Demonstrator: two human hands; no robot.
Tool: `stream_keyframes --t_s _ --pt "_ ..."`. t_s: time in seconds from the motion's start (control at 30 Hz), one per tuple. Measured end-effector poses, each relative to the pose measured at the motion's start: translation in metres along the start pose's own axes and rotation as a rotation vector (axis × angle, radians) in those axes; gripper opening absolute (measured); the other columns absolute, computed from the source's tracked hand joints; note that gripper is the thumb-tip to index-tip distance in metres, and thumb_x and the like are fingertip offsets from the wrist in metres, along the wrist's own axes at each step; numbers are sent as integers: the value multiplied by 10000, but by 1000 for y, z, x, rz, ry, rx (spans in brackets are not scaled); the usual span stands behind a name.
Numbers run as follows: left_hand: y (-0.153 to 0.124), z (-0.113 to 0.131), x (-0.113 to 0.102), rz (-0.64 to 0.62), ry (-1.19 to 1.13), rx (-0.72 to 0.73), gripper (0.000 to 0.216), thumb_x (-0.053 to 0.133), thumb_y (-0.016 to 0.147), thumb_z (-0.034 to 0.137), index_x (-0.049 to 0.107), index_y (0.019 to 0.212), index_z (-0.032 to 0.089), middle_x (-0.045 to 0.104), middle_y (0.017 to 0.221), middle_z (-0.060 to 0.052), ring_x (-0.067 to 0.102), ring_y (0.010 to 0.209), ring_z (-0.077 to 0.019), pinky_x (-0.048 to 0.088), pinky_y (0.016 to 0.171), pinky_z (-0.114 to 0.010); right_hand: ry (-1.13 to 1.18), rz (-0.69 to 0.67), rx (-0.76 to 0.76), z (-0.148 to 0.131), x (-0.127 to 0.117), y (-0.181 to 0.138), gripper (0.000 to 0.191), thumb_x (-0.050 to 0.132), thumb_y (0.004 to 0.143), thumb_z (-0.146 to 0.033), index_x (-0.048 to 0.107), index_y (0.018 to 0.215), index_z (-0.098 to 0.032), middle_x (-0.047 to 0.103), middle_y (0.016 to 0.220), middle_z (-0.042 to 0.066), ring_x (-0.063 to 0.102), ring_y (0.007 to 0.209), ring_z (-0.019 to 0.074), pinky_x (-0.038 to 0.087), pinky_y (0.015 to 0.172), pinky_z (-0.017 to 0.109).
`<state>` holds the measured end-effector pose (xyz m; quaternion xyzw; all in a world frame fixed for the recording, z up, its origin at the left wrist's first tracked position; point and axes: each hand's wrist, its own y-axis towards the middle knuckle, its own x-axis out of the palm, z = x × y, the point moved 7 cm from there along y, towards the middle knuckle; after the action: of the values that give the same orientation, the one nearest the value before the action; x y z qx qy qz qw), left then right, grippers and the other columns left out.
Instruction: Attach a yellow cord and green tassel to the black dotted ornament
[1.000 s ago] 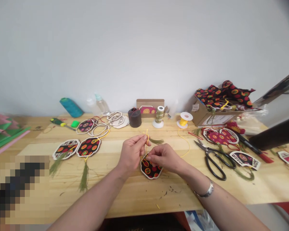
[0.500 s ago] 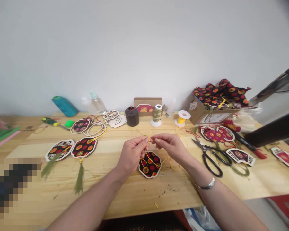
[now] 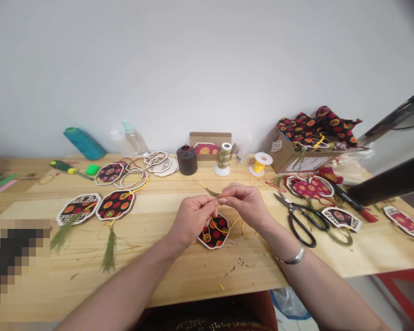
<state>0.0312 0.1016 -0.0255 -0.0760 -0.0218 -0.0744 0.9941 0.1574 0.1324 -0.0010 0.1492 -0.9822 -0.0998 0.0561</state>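
Here, the left hand (image 3: pixel 192 219) and the right hand (image 3: pixel 247 205) are touching at the fingertips above the middle of the wooden surface (image 3: pixel 134 257), both pinching yellow cord (image 3: pixel 242 226) between thumb and fingers. The fingers are hiding the exact spot being gripped, so I cannot tell whether a knot is sitting there.

Just beneath, a black patterned ornament (image 3: pixel 214 236) with a pale scalloped rim is lying about midway between the front and back edges, the left hand partly covering it. Cord is crossing its face and looping on the wood beside it. An olive tassel (image 3: pixel 211 192) is showing just beyond the fingertips.

Toward the left end, 2 tasselled ornaments (image 3: pixel 115 205) are lying side by side, their tassels pointing toward the front edge. Along the back edge, a teal thread cone (image 3: pixel 85 143) is leaning near the left corner, while a black spool (image 3: pixel 187 162), an olive spool (image 3: pixel 225 157) and a yellow cord spool (image 3: pixel 261 162) are standing farther right. A cardboard box (image 3: pixel 286 154) is filling the space toward the back right corner, with black-handled scissors (image 3: pixel 292 208) lying open in front of it.
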Motion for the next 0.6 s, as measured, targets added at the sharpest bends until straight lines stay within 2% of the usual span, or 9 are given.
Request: stream_keyframes --t_s 0.47,0.6 --pt "-1 -3 6 -52 -81 2 257 548 832 338 602 681 136 471 555 40 355 431 -37 255 420 -181 -118 30 131 12 0 -2 198 667 714 -322 571 638 -167 565 616 -13 515 595 109 426 600 253" --pt "-2 5 4 -11 83 49 210 562 819 321 663 783 140 485 533 46 376 432 -50 298 423 -187 -149 35 162 15 0 -2 209 653 711 -338 560 633 -168 550 606 -16 491 582 108 407 592 251"
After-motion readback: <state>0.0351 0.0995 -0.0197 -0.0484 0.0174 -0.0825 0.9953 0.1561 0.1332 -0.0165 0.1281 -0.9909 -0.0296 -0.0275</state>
